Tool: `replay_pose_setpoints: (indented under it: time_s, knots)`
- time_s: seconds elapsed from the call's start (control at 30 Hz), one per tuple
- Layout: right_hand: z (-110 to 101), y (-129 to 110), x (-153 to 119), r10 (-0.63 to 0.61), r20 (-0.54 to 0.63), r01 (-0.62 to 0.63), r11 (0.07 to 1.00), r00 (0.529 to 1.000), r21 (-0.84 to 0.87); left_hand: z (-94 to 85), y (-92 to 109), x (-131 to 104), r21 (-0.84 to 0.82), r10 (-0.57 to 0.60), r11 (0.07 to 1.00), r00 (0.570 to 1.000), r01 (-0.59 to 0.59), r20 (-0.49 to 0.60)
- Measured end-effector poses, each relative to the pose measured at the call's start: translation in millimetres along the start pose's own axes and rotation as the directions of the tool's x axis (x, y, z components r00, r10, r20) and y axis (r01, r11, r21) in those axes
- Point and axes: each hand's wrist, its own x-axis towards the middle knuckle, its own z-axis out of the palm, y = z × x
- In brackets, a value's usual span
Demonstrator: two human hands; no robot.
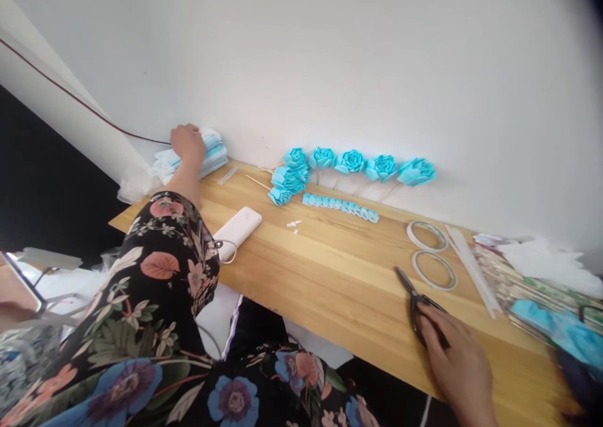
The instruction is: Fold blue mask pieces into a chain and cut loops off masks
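Observation:
My left hand [187, 143] reaches to the far left of the table, over a stack of pale blue and white face masks [214, 157]. Its fingers are curled, and whatever is between them is hidden. At the front right, my right hand [456, 351] grips the black handles of a pair of scissors [413, 296], whose blades point away from me on the wood. Blue folded roses [351, 161] on sticks lie along the wall. A pleated blue strip [340, 206] lies in front of them, near small white scraps [294, 225].
On the wooden table [325, 270] lie a white power bank [239, 231] with a cable, two tape rolls [434, 270] and long white strips [473, 270]. Sticks and blue and white material [556, 326] crowd the right end. A person's arm [19, 289] shows at far left.

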Motion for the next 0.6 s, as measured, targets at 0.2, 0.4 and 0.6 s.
replay_pose_setpoints:
  time_s: [0.2,0.4,0.6]
  knots:
    - [1,6,0,0.061,0.020,-0.061,0.998,0.998,0.009,-13.0,-36,-13,0.181,-0.238,0.958,0.969,0.223,0.060]
    - [0,4,0,0.181,0.077,-0.182,0.983,0.981,0.018,-14.3,-39,-10,0.171,-0.277,0.952,0.953,0.254,0.123]
    - [-4,-3,5,0.169,0.063,-0.171,0.985,0.984,0.029,-13.5,-36,-13,0.119,-0.277,0.956,0.959,0.269,0.062]
